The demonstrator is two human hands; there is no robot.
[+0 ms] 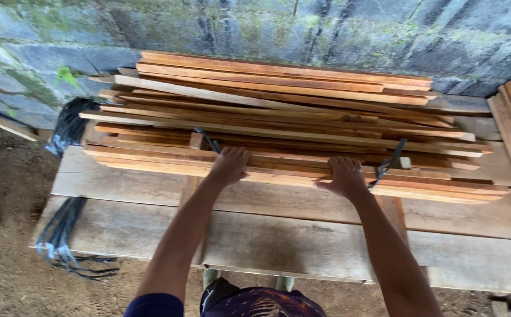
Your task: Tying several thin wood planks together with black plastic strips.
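Left hand (229, 166) and right hand (343, 176) lie open, fingers curled over the near edge of the wood-strip stack (290, 111); black straps (387, 166) hang loose, bundle not yet tied.

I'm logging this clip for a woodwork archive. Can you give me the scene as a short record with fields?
left hand: flat on the stack of wooden slats, near edge
right hand: flat on the same stack, beside a dark strap
support: plank table
left side: bundle of black straps hanging over the table end
background: mossy block wall
ground: bare dirt
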